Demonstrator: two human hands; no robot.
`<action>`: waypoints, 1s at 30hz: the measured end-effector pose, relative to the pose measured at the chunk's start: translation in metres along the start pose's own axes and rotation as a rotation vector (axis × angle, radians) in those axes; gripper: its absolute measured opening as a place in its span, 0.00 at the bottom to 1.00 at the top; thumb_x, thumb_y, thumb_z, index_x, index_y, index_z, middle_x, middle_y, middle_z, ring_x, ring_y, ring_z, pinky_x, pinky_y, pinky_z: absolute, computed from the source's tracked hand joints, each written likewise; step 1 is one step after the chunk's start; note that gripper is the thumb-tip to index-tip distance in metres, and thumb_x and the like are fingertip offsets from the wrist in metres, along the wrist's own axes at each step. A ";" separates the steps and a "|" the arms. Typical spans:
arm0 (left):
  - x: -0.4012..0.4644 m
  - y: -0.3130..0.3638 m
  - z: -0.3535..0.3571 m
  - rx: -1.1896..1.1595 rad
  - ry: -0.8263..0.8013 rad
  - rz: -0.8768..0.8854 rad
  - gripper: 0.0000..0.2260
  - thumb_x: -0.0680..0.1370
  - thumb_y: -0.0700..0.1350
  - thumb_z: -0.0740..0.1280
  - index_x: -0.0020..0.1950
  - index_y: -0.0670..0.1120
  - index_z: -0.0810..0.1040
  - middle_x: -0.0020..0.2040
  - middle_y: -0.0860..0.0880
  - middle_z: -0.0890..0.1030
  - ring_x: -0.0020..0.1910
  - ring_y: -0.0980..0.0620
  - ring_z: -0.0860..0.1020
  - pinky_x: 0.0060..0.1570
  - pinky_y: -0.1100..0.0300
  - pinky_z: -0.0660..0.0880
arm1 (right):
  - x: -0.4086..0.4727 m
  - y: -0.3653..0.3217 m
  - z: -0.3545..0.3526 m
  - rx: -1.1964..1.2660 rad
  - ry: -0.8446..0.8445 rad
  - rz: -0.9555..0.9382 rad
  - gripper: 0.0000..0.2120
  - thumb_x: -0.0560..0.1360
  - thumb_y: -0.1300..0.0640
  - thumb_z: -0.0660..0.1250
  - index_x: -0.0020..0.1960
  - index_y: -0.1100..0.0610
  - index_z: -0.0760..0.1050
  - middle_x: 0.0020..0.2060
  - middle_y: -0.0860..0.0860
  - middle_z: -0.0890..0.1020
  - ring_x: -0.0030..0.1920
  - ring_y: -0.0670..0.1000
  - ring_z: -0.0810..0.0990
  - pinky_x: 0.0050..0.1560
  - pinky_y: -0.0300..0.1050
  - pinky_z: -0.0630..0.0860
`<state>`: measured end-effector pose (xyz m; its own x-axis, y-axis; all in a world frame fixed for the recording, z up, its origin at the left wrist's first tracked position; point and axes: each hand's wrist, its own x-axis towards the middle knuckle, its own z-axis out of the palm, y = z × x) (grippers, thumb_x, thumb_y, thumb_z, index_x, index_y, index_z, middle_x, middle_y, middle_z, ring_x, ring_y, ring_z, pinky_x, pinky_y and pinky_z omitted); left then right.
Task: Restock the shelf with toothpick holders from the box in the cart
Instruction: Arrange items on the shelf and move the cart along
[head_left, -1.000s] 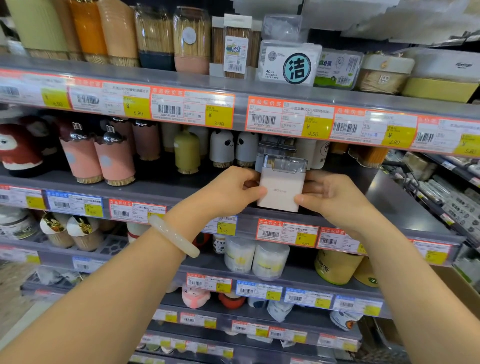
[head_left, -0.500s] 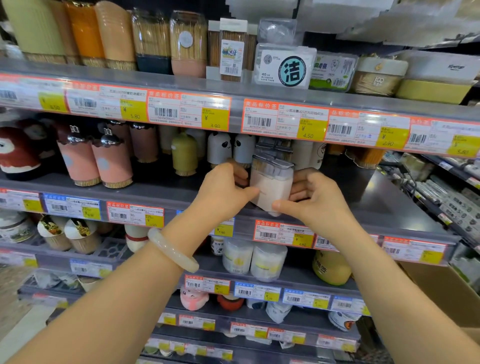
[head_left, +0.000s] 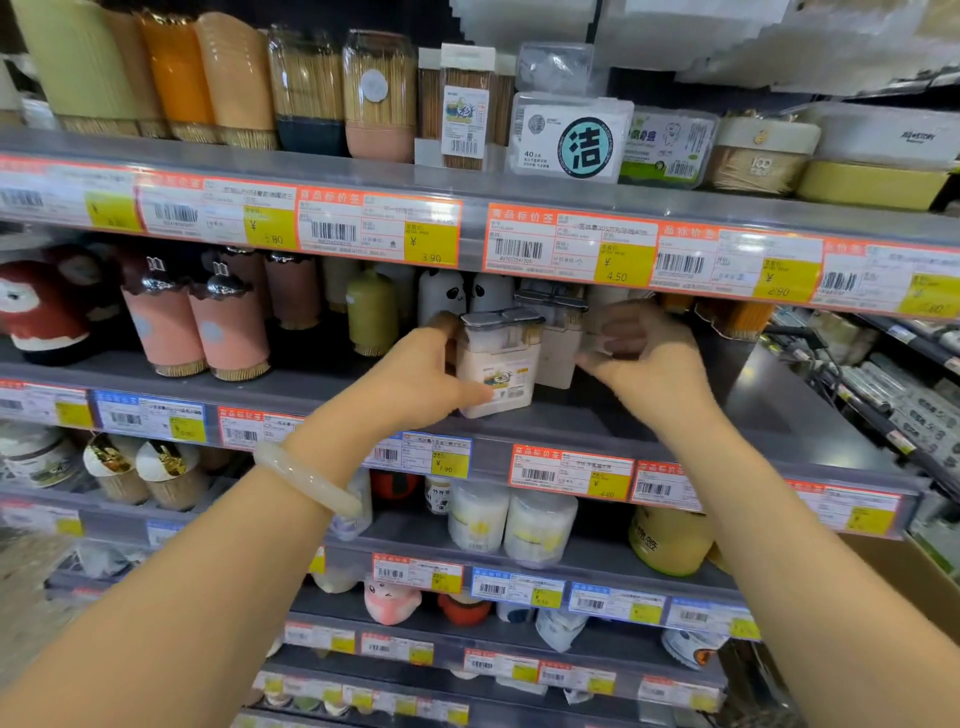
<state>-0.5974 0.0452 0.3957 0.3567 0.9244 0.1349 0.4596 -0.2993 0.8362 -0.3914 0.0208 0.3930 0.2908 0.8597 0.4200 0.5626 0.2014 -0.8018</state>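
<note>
Holder: I've got the white boxy toothpick holder with the clear twin-flap lid (head_left: 497, 366) standing upright near the front edge of the grey metal shelf (head_left: 779, 410), long axis vertical, lid up, its small printed label facing me.
Left hand: my left hand (head_left: 415, 379) is wrapped on the holder's left side, thumb across the lower front just beside the label, fingertips reaching up behind by the lid; a pale jade-coloured bangle (head_left: 306, 480) rides on that wrist.
Behind it: a second white holder with a clear lid (head_left: 556, 338) stands upright just behind and to the right, partly covered by the front one.
Right hand: my right hand (head_left: 644, 358) is beside that rear holder, fingers loosely curled, gripping nothing I can see; it's motion-blurred, so I can't tell whether the fingertips touch the holder.
Neighbours: left to right along the same shelf, two pink cylindrical holders with dark caps (head_left: 197, 322), an olive-green bullet-shaped holder (head_left: 371, 312) and two white panda-faced holders (head_left: 467, 293), all upright.
Hard to see: the panda pair is cut off at the top by the orange-and-yellow price tag strip (head_left: 571, 244) above; the front holder's label print is too small to read.
</note>
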 end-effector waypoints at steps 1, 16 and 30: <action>0.002 -0.002 -0.003 -0.005 0.003 -0.019 0.18 0.70 0.37 0.74 0.55 0.46 0.71 0.54 0.44 0.81 0.52 0.46 0.80 0.57 0.47 0.76 | 0.008 0.002 -0.001 0.004 -0.019 0.042 0.18 0.68 0.61 0.75 0.55 0.56 0.74 0.50 0.51 0.79 0.52 0.52 0.78 0.56 0.47 0.76; 0.001 -0.002 -0.011 0.015 0.071 -0.071 0.20 0.75 0.36 0.69 0.65 0.44 0.69 0.55 0.47 0.78 0.49 0.50 0.76 0.47 0.60 0.72 | 0.002 0.002 -0.003 -0.114 -0.328 -0.041 0.41 0.60 0.49 0.79 0.68 0.49 0.66 0.62 0.50 0.75 0.60 0.51 0.75 0.61 0.52 0.74; 0.002 -0.002 -0.015 0.022 0.055 -0.073 0.22 0.75 0.37 0.69 0.68 0.43 0.68 0.57 0.47 0.77 0.50 0.51 0.74 0.40 0.67 0.71 | 0.013 -0.008 0.005 -0.087 -0.354 -0.067 0.40 0.54 0.48 0.82 0.60 0.44 0.65 0.62 0.48 0.73 0.62 0.50 0.73 0.64 0.49 0.71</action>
<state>-0.6102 0.0516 0.4023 0.2763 0.9555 0.1035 0.5005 -0.2350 0.8332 -0.3963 0.0326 0.4023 -0.0262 0.9581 0.2853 0.6392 0.2355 -0.7321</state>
